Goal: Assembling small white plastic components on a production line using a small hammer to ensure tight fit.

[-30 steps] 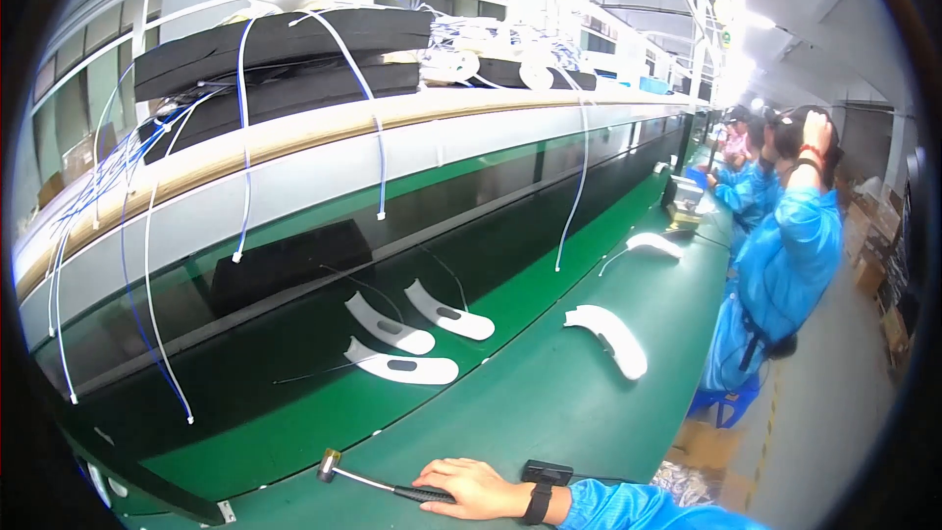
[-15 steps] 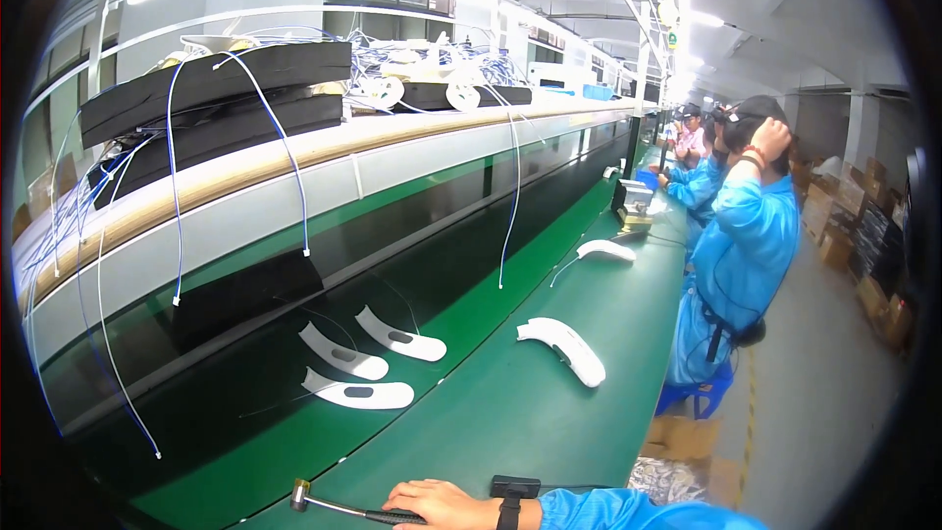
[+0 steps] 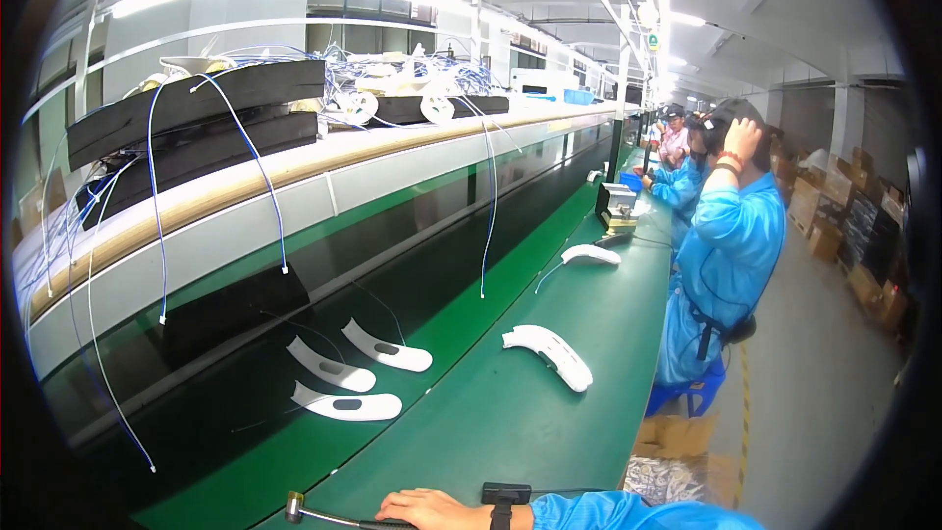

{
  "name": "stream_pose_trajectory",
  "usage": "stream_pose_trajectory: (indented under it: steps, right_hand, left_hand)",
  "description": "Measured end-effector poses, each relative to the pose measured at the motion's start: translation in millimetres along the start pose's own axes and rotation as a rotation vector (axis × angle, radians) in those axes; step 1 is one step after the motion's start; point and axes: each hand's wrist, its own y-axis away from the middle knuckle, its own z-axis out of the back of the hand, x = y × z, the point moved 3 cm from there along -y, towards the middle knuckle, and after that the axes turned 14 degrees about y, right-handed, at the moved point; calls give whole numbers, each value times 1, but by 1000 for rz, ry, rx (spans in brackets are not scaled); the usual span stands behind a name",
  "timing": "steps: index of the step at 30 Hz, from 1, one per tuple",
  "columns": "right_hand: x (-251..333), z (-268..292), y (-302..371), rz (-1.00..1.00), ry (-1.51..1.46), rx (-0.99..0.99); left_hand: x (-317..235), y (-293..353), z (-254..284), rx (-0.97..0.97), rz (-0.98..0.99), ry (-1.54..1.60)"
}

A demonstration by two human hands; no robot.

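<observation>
At the bottom edge my right hand [image 3: 432, 509] is closed around the dark grip of a small hammer [image 3: 294, 507]. The hammer lies low over the green bench, its metal head pointing left. A black wrist strap with a dark box on it circles my wrist. My left hand is out of view. Beyond my right hand, a curved white plastic piece [image 3: 551, 355] rests on the bench. Three curved white parts with dark oval patches, such as this front one [image 3: 378, 408], lie in a group on the left strip of the bench.
Another white curved part [image 3: 591, 254] with a thin cable lies farther along, near a metal fixture [image 3: 616, 206]. Cables hang from the shelf [image 3: 334, 198] on the left. A co-worker in blue [image 3: 731, 245] sits at the right, hand raised to the head. Cardboard boxes [image 3: 803, 206] stand behind.
The whole view has shifted slightly, so the bench and parts appear a little farther left and lower. My right hand stays on the hammer.
</observation>
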Motion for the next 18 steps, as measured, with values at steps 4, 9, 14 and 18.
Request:
stream_pose_trajectory:
  steps: [4, 9, 14, 18]
  right_hand:
    - [0, 0, -1, 10, 5, 5]
    - [1, 3, -3, 21, -14, 2]
    - [3, 0, -1, -17, 48, 60]
    - [7, -7, 3, -27, 144, 58]
  left_hand:
    - [-2, 0, -1, 3, 7, -8]
    - [-5, 0, -2, -7, 8, -24]
    - [-2, -1, 0, -15, 22, -14]
    - [-2, -1, -1, -11, 13, -23]
